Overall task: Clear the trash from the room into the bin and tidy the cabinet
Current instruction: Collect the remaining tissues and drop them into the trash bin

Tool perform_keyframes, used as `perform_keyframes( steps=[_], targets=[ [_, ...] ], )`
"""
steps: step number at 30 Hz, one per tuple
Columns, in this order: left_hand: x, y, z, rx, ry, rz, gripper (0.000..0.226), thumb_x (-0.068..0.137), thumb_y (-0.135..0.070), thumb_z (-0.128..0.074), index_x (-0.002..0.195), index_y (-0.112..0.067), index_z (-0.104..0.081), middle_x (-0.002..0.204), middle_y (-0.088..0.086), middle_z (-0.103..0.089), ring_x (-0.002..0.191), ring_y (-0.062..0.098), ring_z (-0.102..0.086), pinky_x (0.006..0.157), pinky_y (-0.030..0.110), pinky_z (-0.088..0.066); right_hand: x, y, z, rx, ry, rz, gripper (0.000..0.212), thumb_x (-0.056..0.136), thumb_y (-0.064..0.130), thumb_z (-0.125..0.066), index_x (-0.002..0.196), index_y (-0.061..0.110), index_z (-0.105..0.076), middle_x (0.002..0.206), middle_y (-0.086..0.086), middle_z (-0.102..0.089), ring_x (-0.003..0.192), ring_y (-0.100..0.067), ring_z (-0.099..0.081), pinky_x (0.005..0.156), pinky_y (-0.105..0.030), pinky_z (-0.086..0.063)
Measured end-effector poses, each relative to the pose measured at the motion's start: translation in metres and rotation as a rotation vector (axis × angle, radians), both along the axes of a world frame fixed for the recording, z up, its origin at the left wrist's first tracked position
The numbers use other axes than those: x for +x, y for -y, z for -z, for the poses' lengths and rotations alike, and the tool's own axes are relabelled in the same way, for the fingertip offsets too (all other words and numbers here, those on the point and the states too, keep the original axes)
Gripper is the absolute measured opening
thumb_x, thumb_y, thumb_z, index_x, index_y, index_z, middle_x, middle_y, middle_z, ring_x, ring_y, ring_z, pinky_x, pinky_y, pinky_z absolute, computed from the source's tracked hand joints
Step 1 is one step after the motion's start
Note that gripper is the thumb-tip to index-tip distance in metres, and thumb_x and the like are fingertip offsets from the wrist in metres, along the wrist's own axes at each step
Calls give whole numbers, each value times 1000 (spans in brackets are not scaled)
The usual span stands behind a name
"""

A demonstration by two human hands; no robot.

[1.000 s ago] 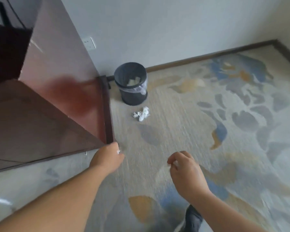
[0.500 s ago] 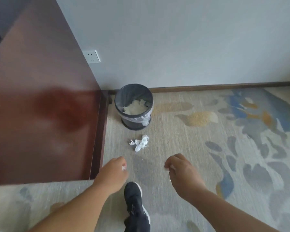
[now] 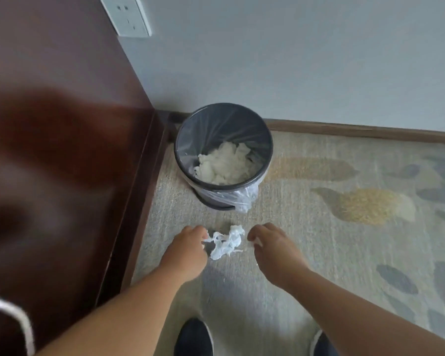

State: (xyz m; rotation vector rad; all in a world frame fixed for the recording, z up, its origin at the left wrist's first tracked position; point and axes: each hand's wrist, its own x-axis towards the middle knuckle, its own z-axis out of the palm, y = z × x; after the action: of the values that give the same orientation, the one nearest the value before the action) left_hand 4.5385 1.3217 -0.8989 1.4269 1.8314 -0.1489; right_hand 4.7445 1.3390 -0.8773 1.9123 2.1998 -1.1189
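With the crumpled white wad (image 3: 226, 244) on the carpet (image 3: 319, 255) just near of the bin (image 3: 221, 186), the left grip (image 3: 188, 249) curls at its left end and the right grip (image 3: 270, 249) just right of it, clamped or not I cannot tell, so best gather every loose strand before lifting.

Wall socket (image 3: 125, 15): white plate, top left, set in the wall.
Wall (image 3: 306, 60): plain, pale grey-blue.
Baseboard (image 3: 357, 130): brown strip along the wall's foot, meeting the carpet.
Carpet (image 3: 306, 240): beige, streaked weave, with ochre, grey and blue blotches (thickest toward the right).
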Motion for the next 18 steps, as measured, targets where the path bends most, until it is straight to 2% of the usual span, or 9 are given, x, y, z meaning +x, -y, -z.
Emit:
perform_keyframes(
  steps=[4,8,11,13,18],
  targets=[
    [8,-7,75,-67,-30,2,51,87,-8,-47,134,-25,-39,138,8,-35,121,29,-42,93,39,-45,-1,-18,76,-69,26,-77,33,92,14,-49,120,30,-52,120,6,-52,106,-17,-53,84,-31,-48],
    [22,-6,123,-74,-46,-10,60,87,-9,-50,141,-28,-30,148,7,-20,132,31,-28,97,41,-44,-7,-30,135,-96,56,-120,45,88,9,-53,128,29,-47,126,3,-45,105,-19,-56,75,-29,-48],
    [32,-5,144,-21,-96,25,72,86,-10,-54,147,-31,-20,152,5,-12,138,31,-17,103,45,-42,-16,-36,162,-91,66,-148,54,87,6,-53,135,29,-42,131,1,-41,107,-21,-55,80,-34,-53],
    [39,-4,155,2,-106,55,78,87,-13,-58,149,-33,-15,155,6,-6,142,33,-13,107,43,-39,-21,-38,176,-87,71,-172,62,85,2,-52,138,31,-38,134,1,-38,108,-22,-55,81,-36,-54],
    [52,7,184,82,-183,100,78,85,-15,-59,146,-37,-15,152,5,-16,136,32,-21,110,43,-34,-28,-35,197,-121,98,-267,72,81,-5,-52,137,38,-36,142,1,-28,112,-26,-55,78,-33,-55]
  ],
)
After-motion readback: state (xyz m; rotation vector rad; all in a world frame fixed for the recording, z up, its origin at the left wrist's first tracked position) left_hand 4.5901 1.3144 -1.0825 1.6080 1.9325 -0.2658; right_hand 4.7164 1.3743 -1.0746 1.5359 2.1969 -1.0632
